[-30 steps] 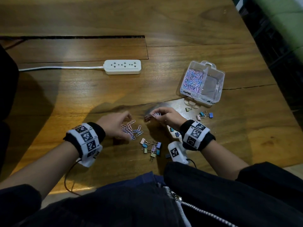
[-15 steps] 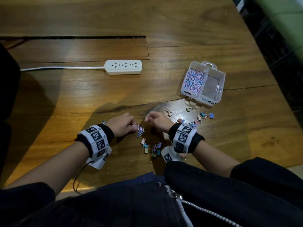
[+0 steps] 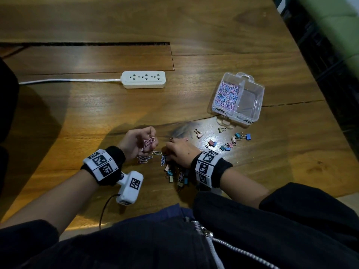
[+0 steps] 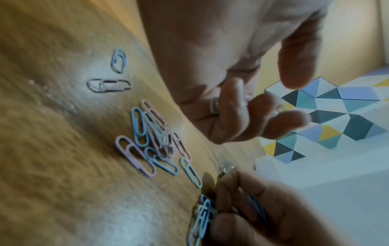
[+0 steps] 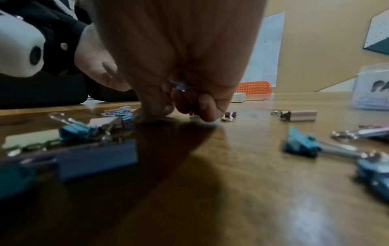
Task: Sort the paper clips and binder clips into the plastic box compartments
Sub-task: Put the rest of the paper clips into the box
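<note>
The plastic box point(image 3: 252, 90) was found well beyond the hands, its left compartment heaped with paper clips point(image 3: 226, 95) and its right one seemingly bare. Binder clips point(image 3: 226, 143) were left scattered on the table point(image 3: 77, 117) near the box and by the right wrist; none had been sorted. A few clips were cupped in the curled left hand point(image 3: 138, 142), and blue ones were pinched by the right hand point(image 3: 179, 151). The loose paper clips point(image 4: 147, 141) were seen lying flat, long axes mostly towards the fingers.
</note>
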Demonstrator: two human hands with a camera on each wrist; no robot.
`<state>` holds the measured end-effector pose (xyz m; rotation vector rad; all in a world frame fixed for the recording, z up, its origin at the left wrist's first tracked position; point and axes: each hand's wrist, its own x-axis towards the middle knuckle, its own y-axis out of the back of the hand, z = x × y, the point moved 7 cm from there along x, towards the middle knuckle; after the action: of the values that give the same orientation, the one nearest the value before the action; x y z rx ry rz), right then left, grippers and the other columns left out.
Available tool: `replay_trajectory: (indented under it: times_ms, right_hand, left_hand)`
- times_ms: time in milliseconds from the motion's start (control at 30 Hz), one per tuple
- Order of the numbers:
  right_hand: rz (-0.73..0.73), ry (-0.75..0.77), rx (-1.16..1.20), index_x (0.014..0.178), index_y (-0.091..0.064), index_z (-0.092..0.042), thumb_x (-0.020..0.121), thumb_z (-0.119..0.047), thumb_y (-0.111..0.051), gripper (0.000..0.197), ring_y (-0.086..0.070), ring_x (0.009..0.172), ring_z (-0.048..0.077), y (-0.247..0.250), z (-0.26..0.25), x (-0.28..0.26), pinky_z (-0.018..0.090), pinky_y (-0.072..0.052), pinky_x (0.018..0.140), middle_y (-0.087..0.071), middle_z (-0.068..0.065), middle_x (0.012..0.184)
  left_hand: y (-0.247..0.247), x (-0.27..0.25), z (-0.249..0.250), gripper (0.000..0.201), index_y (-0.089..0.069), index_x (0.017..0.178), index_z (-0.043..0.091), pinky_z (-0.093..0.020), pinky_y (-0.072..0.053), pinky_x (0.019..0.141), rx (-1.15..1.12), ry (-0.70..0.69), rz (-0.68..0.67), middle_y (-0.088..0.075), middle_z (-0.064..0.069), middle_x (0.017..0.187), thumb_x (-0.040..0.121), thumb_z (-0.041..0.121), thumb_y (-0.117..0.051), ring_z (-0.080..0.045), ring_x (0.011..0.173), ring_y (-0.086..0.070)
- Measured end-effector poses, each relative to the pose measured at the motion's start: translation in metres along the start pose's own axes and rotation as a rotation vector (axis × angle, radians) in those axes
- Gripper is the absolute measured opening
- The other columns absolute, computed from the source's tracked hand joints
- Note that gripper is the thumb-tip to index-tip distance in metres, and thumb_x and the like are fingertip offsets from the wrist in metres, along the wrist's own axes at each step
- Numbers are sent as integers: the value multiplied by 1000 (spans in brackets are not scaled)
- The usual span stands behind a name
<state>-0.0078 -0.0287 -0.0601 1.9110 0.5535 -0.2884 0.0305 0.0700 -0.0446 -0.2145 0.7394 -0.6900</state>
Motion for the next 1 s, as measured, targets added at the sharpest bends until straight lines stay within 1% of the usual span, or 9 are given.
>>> replay_trajectory:
  times_ms: [133, 200, 267, 367, 500, 633, 800, 900, 1000]
  right_hand:
    - [-19, -25, 159, 95, -52, -8, 88, -18, -53, 12, -48, 102, 27, -3, 2, -2, 36, -41, 88, -48, 15, 113]
    - [-12, -51, 256, 81, -47, -15, 88, -16, -53, 9, -44, 93, 21, -2, 9, -2, 33, -40, 85, -46, 10, 104]
    - [48, -84, 339, 68, -43, -20, 87, -14, -55, 23, -44, 87, 17, 4, 18, -2, 28, -36, 78, -47, 4, 92]
    - [107, -158, 578, 63, -42, -23, 86, -11, -55, 30, -50, 75, 13, 16, 31, -8, 24, -41, 73, -51, -3, 76]
    - [79, -137, 1009, 68, -45, -16, 82, 6, -55, 28, -53, 58, 5, 25, 34, -15, 17, -43, 57, -48, -1, 68]
    - [12, -121, 1234, 91, -54, -14, 83, 15, -41, 34, -51, 47, 6, 26, 30, -16, 14, -38, 43, -50, 2, 63]
    - [-45, -253, 1431, 75, -56, -11, 84, 1, -30, 31, -39, 45, 9, 12, 28, -9, 20, -28, 46, -47, -7, 41]
    - [-45, -340, 1511, 61, -46, -13, 89, -16, -28, 34, -35, 42, 10, 10, 28, -8, 22, -29, 49, -42, -7, 37]
    - [-23, -415, 1409, 61, -45, -16, 91, -36, -46, 36, -40, 43, 10, 8, 30, -6, 20, -34, 46, -42, -6, 46]
  left_hand:
    - [15, -5, 4, 17, -43, 80, 20, -14, -29, 35, 472, 9, 142, -43, 3, 57, 72, 10, -55, -5, 39, -35]
    - [23, -10, 6, 19, -46, 83, 23, -20, -42, 54, 890, 9, 176, -50, -1, 74, 81, 16, -64, -11, 57, -44]
    - [31, -12, 1, 31, -51, 98, 24, -33, -48, 79, 1311, 51, 163, -56, 0, 96, 75, 31, -70, -16, 84, -53]
    - [39, -10, -9, 56, -47, 117, 26, -36, -48, 91, 1631, 75, 130, -55, 4, 118, 71, 45, -71, -17, 105, -54]
    - [28, -6, -10, 36, -50, 108, 24, -26, -40, 76, 1669, 2, 97, -51, 8, 104, 79, 42, -62, -13, 93, -49]
    - [18, -2, -11, 23, -56, 102, 22, -24, -38, 76, 1710, 5, 27, -43, 10, 96, 84, 36, -58, -11, 91, -46]
    - [11, 3, -8, 23, -56, 98, 19, -26, -43, 79, 1712, 17, 5, -44, 7, 93, 89, 38, -49, -13, 89, -49]
    - [6, 4, -1, 16, -50, 86, 15, -21, -37, 67, 1438, -44, 46, -47, 1, 88, 93, 29, -46, -14, 79, -45]
    - [6, 1, 4, 14, -40, 69, 14, -20, -33, 49, 749, -9, 98, -50, 3, 64, 79, 21, -46, -8, 53, -42]
